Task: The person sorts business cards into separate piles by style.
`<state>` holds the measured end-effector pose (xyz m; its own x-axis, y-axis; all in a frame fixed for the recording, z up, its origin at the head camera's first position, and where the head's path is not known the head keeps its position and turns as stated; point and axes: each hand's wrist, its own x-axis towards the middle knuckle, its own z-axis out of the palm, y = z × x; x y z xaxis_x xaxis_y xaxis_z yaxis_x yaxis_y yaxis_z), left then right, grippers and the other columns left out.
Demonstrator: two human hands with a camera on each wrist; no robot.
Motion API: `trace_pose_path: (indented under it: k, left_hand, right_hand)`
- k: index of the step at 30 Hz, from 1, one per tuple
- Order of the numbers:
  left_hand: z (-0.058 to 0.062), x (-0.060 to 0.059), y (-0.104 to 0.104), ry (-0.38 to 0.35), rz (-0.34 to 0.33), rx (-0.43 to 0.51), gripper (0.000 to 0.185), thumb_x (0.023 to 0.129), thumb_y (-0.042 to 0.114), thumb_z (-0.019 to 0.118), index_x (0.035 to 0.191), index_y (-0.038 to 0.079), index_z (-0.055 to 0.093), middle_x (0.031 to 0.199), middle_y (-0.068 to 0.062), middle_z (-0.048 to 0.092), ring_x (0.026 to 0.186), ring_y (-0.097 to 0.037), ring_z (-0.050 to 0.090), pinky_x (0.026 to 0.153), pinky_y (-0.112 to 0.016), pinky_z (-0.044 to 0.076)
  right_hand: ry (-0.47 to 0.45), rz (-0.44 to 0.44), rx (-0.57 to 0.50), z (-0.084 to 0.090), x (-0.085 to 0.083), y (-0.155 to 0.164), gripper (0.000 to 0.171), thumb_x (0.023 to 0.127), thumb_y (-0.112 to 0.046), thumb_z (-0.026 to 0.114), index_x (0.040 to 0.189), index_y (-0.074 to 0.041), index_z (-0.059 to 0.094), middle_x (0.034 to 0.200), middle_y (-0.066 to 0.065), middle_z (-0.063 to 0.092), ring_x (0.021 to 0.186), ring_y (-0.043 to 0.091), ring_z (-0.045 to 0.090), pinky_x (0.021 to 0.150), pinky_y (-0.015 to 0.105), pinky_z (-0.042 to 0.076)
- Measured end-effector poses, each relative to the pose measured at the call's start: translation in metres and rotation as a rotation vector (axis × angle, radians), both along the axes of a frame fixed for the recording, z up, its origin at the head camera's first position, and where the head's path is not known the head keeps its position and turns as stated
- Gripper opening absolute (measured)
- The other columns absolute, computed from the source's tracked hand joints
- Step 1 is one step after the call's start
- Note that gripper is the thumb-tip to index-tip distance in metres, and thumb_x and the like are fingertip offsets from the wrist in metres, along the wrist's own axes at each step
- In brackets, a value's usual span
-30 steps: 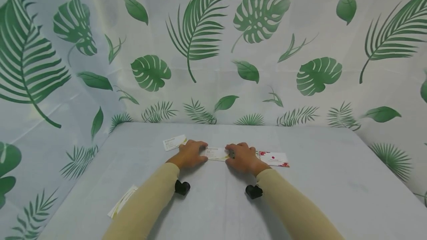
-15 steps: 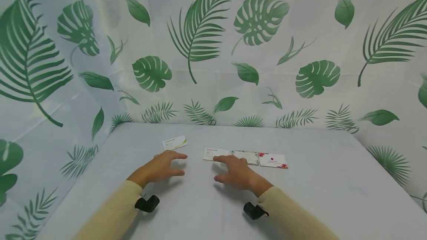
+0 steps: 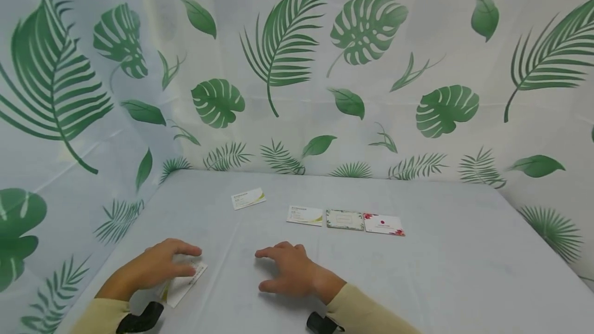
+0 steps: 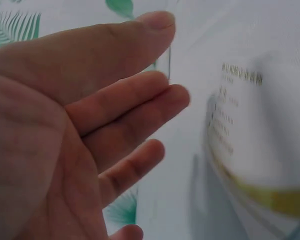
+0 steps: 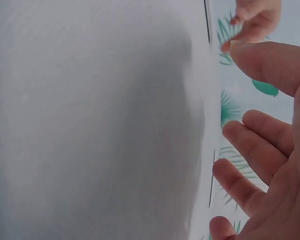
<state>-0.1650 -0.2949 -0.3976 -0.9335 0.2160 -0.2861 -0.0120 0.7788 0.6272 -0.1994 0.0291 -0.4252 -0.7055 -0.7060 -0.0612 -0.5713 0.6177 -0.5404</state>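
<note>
Both hands (image 3: 223, 272) hover near table's (image 3: 441, 282) front edge.

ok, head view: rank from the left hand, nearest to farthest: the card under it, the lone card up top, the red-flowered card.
1. Card under the left hand: at the near left edge, the left hand rests on it.
2. Lone card: farther back, left of centre.
3. Red-flowered card: right end of the row of three, farthest.
</note>
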Motion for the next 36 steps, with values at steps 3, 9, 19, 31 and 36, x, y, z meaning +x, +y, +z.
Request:
trace_pose_path:
  k: [3, 9, 19, 31, 36]
  left_hand:
    - [-0.003, 0.009, -0.009, -0.054, 0.055, -0.023, 0.045, 0.086, 0.035, 0.078, 0.124, 0.011, 0.071, 0.129, -0.013, 0.062, 0.124, -0.044, 0.05, 0.096, -0.063, 0.04]
    - [-0.012, 0.015, -0.01, -0.08, 0.032, -0.069, 0.053, 0.088, 0.038, 0.075, 0.13, 0.007, 0.067, 0.135, -0.027, 0.054, 0.127, -0.053, 0.043, 0.097, -0.068, 0.035]
    - [-0.022, -0.006, 0.029, 0.022, -0.128, -0.02, 0.06, 0.085, 0.037, 0.079, 0.137, 0.011, 0.064, 0.133, -0.015, 0.058, 0.125, -0.04, 0.049, 0.096, -0.072, 0.03]
    - [-0.021, -0.024, 0.068, -0.005, -0.235, 0.105, 0.065, 0.085, 0.028, 0.081, 0.14, 0.002, 0.058, 0.145, -0.013, 0.054, 0.136, -0.04, 0.043, 0.105, -0.063, 0.031]
    - [-0.026, -0.027, 0.072, 0.003, -0.264, 0.137, 0.07, 0.087, 0.031, 0.079, 0.143, -0.001, 0.052, 0.147, -0.013, 0.051, 0.138, -0.038, 0.042, 0.108, -0.059, 0.031]
  right_hand:
    - [-0.007, -0.006, 0.016, 0.0, 0.001, -0.001, 0.058, 0.087, -0.038, 0.075, 0.139, -0.02, 0.059, 0.136, -0.01, 0.058, 0.128, 0.018, 0.046, 0.097, 0.045, 0.034]
    - [-0.019, -0.011, 0.014, 0.002, 0.0, 0.001, 0.057, 0.088, -0.038, 0.076, 0.139, -0.02, 0.059, 0.137, -0.009, 0.058, 0.128, 0.019, 0.046, 0.096, 0.045, 0.033]
    - [-0.032, 0.021, -0.018, -0.006, 0.009, -0.008, 0.054, 0.086, -0.039, 0.077, 0.136, -0.023, 0.062, 0.13, -0.015, 0.059, 0.124, 0.012, 0.044, 0.091, 0.04, 0.031]
    - [0.108, 0.097, 0.137, -0.003, 0.014, -0.02, 0.05, 0.091, -0.049, 0.068, 0.137, -0.029, 0.061, 0.13, -0.017, 0.059, 0.128, 0.016, 0.044, 0.088, 0.044, 0.031]
    - [0.106, 0.113, 0.125, -0.002, 0.014, -0.02, 0.051, 0.092, -0.05, 0.067, 0.138, -0.029, 0.06, 0.13, -0.019, 0.059, 0.128, 0.015, 0.044, 0.088, 0.043, 0.031]
